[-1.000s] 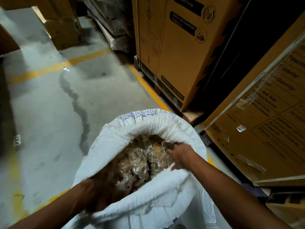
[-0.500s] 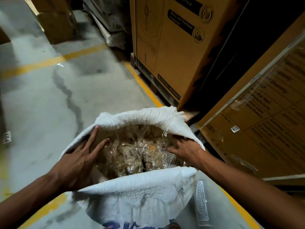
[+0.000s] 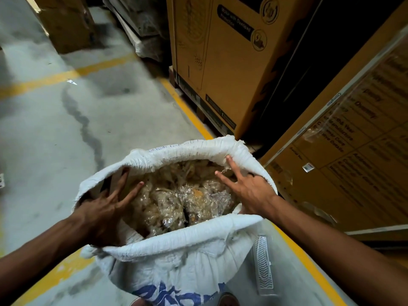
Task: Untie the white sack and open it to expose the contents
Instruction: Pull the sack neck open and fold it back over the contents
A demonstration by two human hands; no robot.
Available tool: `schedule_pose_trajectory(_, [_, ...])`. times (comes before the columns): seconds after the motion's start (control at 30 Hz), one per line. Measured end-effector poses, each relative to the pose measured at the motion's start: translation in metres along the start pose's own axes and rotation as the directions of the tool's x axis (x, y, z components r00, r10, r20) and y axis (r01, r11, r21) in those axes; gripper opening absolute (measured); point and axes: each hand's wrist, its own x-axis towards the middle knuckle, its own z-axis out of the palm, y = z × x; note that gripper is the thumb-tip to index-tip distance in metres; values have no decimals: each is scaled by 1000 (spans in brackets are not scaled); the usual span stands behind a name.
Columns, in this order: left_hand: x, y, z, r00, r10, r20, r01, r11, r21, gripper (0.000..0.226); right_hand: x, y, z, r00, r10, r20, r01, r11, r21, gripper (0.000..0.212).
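Note:
The white woven sack (image 3: 187,246) stands on the floor with its mouth wide open and its rim rolled outward. Inside lie crumpled clear plastic bags with brownish contents (image 3: 176,199). My left hand (image 3: 106,208) rests flat inside the left side of the mouth, fingers spread, pressing against the sack wall. On the right, my right hand (image 3: 247,186) has its fingers apart, fingertips up against the far right rim and the thumb by the near rim. Neither hand closes on anything.
Tall cardboard cartons (image 3: 225,58) on a pallet stand just behind the sack, and another large carton (image 3: 344,155) leans at the right. Yellow floor lines (image 3: 189,111) run over the grey concrete floor (image 3: 44,138). More boxes (image 3: 64,23) stand at the far left.
Both hands have come up from deep inside the sack to its rim and spread their fingers. The right hand has reached up to the far right rim, and the mouth is wider.

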Motion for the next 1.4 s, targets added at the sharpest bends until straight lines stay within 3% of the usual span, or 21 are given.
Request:
schedule_pose_trajectory(0.2, [-9,5,-7,999,-40,-13,40,999,2,130,25,6,3,994,108,15,-107,993,-57,120])
schedule_pose_trajectory(0.4, [-5,2,-5,999,-42,-35,42,999,-11,136,25,-6,-22,998,44,33,-42,997,-59,116])
schedule_pose_trajectory(0.57, [-8,3,-8,997,-20,-71,19,1000,-5,127,27,-5,-20,999,26,28,-24,997,-76,129])
schedule_pose_trajectory(0.7, [-4,8,-11,997,-19,-76,22,999,34,125,25,-11,-21,1000,-1,0,1,999,-54,126])
schedule_pose_trajectory(0.83, [1,12,-15,996,-60,-71,63,997,42,120,23,-14,-25,999,-10,-39,10,1000,6,113])
schedule_pose_trajectory(1.1, [-1,26,-19,981,-114,-155,96,988,-117,146,21,-18,-20,993,-46,-107,52,997,56,71])
schedule_pose_trajectory(1.4, [7,25,-12,963,-114,-244,44,960,-276,123,20,-21,-27,979,-99,-177,110,992,55,54])
